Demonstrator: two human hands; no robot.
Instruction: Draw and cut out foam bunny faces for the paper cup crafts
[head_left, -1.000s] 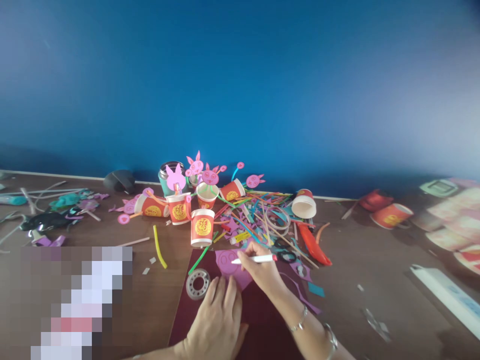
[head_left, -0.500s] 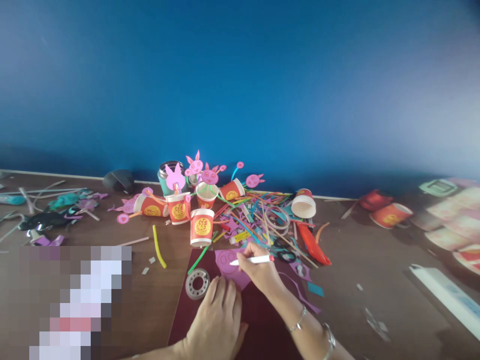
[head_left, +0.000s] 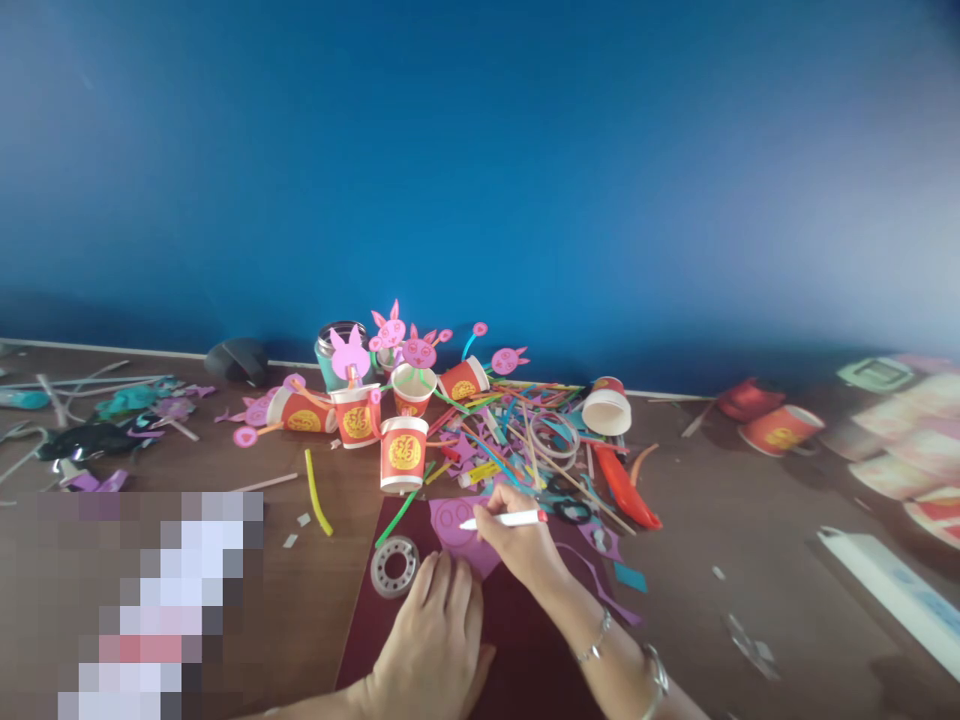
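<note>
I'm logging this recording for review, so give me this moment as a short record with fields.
left hand: flat, fingers on pink paper sheet
right hand: grips white marker with red end, tip at the sheet
beneath sheet: dark maroon board
left of left hand: translucent grey ring
beyond board: upright red paper cup with yellow print
background: blue wall

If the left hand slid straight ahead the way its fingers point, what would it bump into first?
Probably the white marker in the right hand, just beyond the left hand over the purple paper, though its height is unclear.
</note>
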